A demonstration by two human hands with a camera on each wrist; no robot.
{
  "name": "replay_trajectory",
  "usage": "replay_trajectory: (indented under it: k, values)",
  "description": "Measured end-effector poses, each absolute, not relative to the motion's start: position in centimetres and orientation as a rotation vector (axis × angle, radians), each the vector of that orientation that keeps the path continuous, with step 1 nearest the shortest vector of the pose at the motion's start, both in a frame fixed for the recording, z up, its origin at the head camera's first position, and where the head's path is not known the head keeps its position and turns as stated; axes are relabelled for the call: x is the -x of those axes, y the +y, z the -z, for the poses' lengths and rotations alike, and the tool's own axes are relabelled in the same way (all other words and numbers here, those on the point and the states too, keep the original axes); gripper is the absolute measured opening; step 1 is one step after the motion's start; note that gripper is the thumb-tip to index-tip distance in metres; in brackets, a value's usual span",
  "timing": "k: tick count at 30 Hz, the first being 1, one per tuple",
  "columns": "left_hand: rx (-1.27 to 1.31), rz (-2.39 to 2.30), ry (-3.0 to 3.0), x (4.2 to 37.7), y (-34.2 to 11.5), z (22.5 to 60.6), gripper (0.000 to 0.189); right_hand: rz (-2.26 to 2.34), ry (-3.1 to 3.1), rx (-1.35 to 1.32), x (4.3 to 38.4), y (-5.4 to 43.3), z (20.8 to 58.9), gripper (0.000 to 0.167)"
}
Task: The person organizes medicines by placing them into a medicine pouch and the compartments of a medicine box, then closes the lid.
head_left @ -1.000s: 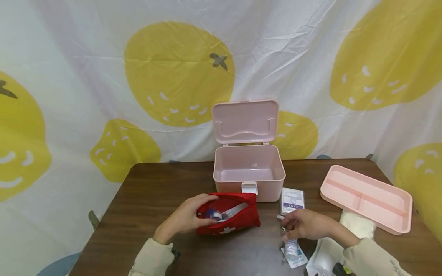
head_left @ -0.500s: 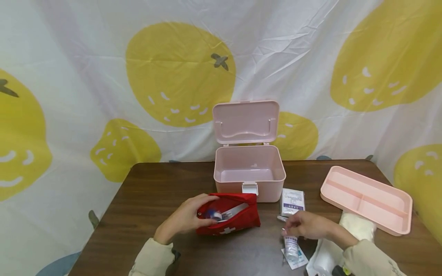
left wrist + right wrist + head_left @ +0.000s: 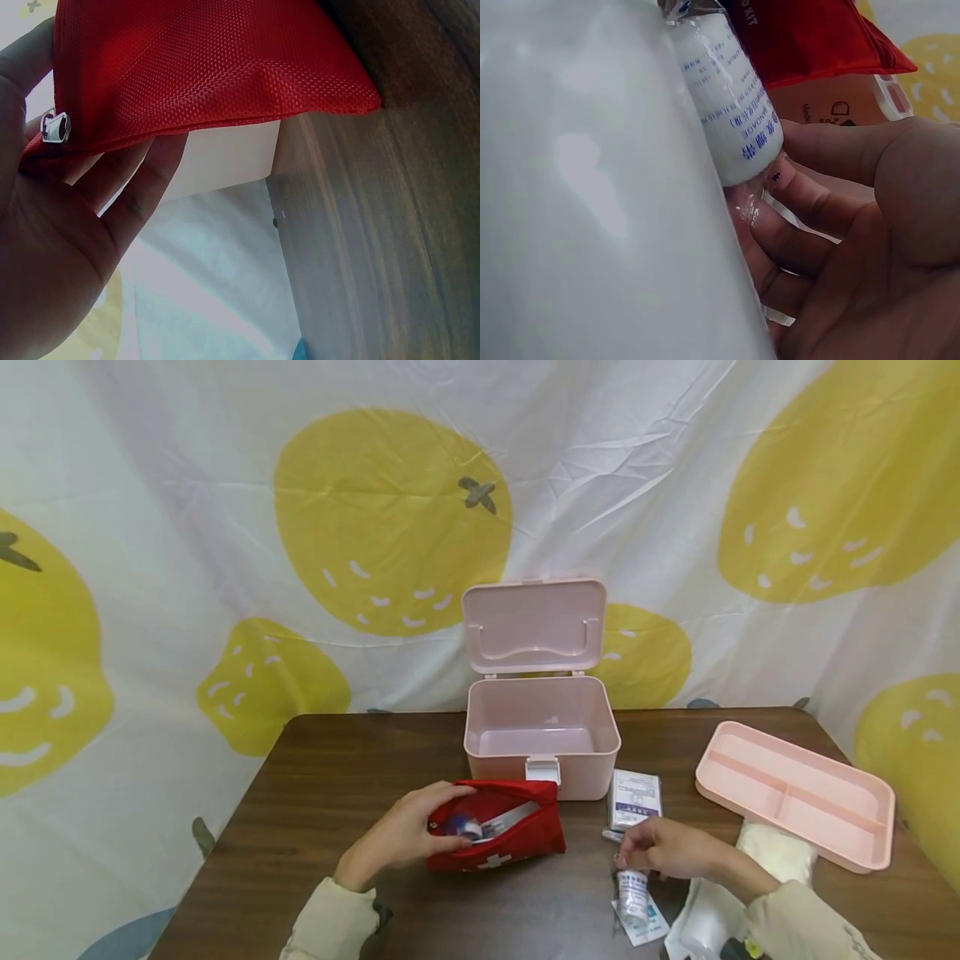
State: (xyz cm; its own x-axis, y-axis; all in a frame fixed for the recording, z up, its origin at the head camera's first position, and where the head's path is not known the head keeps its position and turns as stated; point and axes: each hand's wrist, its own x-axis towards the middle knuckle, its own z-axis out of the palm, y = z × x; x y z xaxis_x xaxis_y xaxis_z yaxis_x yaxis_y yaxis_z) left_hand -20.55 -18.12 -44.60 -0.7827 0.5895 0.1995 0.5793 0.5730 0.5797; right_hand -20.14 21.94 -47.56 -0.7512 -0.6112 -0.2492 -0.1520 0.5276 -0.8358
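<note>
My left hand (image 3: 408, 827) grips the left end of a red first-aid pouch (image 3: 551, 839), thumb at the near edge and fingers at the far edge, so its mouth gapes. Small white and blue items (image 3: 472, 830) show inside. The left wrist view shows a metal zipper pull (image 3: 55, 128) beside the palm. My right hand (image 3: 667, 847) pinches the far end of a clear-wrapped bandage roll (image 3: 633, 893). In the right wrist view, thumb and fingers meet on the wrapper past the end of the white, blue-printed roll (image 3: 735, 105). A flat white packet (image 3: 654, 932) lies under it.
An open pink box (image 3: 581, 783) stands behind the pouch, its lid raised. A white and purple packet (image 3: 634, 789) lies beyond my right hand. Farther right is a pink divided tray (image 3: 832, 797), with a cream bundle (image 3: 783, 853) at its near edge and white wrapped supplies (image 3: 708, 914) closer in.
My right fingers have shifted slightly back to the far end of the bandage roll, showing more of its printed side. The left hand and pouch have stayed put.
</note>
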Motion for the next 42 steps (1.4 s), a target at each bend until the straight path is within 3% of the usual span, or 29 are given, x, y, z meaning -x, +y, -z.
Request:
replay_trajectory:
  k: [28,42]
  values:
    - [-0.997,-1.005,2.759,20.5,-18.2,44.5,0.062,1.222,2.196,0.614,20.6,22.1,46.5,0.008]
    - [-1.020,-1.009,2.766,20.5,-18.1,44.4,0.061,1.321,2.316,0.590,21.2,21.0,42.0,0.012]
